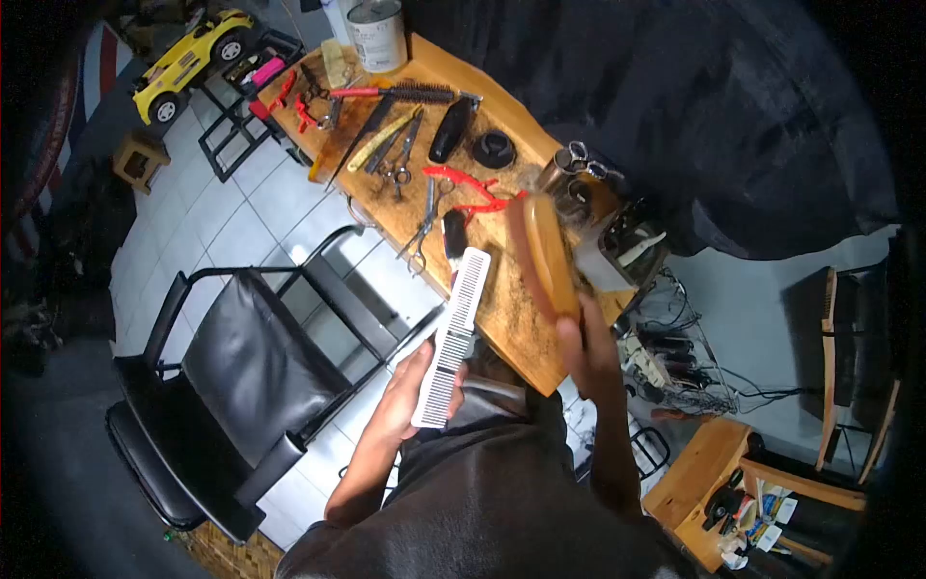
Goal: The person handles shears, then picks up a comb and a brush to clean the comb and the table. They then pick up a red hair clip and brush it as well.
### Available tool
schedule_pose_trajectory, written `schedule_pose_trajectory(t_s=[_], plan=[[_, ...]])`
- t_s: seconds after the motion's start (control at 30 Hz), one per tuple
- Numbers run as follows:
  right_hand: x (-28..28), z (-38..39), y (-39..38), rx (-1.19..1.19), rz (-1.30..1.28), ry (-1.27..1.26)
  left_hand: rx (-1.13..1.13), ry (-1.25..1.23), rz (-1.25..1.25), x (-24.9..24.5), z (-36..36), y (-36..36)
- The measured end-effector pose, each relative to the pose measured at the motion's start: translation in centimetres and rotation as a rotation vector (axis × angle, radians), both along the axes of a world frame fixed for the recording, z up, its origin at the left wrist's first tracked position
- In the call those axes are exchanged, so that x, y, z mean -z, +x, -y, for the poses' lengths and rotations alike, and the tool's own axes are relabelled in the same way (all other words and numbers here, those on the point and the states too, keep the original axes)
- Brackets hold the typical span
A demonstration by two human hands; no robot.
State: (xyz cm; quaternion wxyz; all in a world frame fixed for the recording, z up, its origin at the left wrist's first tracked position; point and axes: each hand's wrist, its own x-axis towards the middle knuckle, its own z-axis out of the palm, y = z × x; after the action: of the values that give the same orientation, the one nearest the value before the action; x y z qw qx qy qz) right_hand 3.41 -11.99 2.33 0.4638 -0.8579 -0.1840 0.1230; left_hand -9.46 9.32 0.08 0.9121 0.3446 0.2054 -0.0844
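While left fingers [457, 384] close round the comb [449, 352], right fingers [581, 340] grip the brush [546, 253] over the table's edge [521, 365].

Head-worn view facing forward and steeply down past the hands [410, 391], edges seemingly dark.

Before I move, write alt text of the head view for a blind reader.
Left hand holds a white comb, right hand a wooden brush, by a wooden table bearing scissors, red clips and a can. A black chair stands to the left.
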Motion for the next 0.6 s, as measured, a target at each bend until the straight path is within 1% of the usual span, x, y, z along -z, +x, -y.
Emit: schedule_pose_trajectory(t_s=[0.03, 0.07, 0.1, 0.13, 0.17, 0.23, 0.27, 0.33, 0.37, 0.4, 0.43, 0.47, 0.5, 0.57, 0.6], plan=[[-1.5, 0.0, -1.0, -0.070, 0.010, -0.039, -0.028, -0.013, -0.014, 0.3, 0.1, 0.4], [-1.3, 0.5, -1.7, -0.193, 0.139, -0.091, -0.058, -0.025, -0.028, 0.5, 0.1, 0.8], [-2.6, -0.3, -1.9, -0.316, 0.217, -0.036, -0.086, -0.036, -0.045, 0.8, 0.2, 1.1], [-3.1, -0.4, -2.3, -0.420, 0.287, -0.113, -0.086, -0.074, 0.029, 1.7, 0.1, 1.0], [-3.5, -0.5, -2.7, -0.527, 0.071, -0.146, -0.235, -0.093, -0.147, 4.4, 0.8, 0.5], [-4.5, -1.2, -2.9, -0.663, 0.001, -0.071, -0.250, -0.292, -0.192, 3.8, 1.1, 2.2], [-4.2, -1.4, -2.7, -0.635, 0.008, -0.089, -0.209, -0.332, -0.171, 3.1, 0.8, 2.4], [-2.8, -1.6, -2.1, -0.580, 0.015, -0.118, -0.122, -0.186, 0.053, 3.3, 0.6, 1.7], [-2.5, -1.7, -1.4, -0.497, 0.121, -0.086, -0.079, -0.111, 0.164, 3.4, 0.5, 1.7], [-0.8, -1.7, -0.5, -0.336, 0.154, 0.016, -0.009, -0.032, 0.072, 0.2, 0.3, 2.9], [0.0, -2.1, 0.2, -0.178, 0.180, 0.114, 0.021, 0.055, 0.012, -0.4, 0.0, 2.8], [-0.1, -2.0, 0.7, -0.066, 0.313, 0.012, 0.073, 0.060, 0.051, -0.1, -0.5, 2.6], [-0.4, -2.1, 1.1, 0.032, 0.348, -0.112, 0.126, 0.068, 0.090, 0.0, -0.8, 2.3], [0.1, -2.3, 2.0, 0.190, 0.303, -0.141, 0.111, 0.015, 0.106, -0.5, -0.8, 2.3], [-0.1, -2.3, 2.0, 0.174, 0.282, -0.087, 0.105, -0.012, 0.115, -0.7, -0.7, 2.4]])
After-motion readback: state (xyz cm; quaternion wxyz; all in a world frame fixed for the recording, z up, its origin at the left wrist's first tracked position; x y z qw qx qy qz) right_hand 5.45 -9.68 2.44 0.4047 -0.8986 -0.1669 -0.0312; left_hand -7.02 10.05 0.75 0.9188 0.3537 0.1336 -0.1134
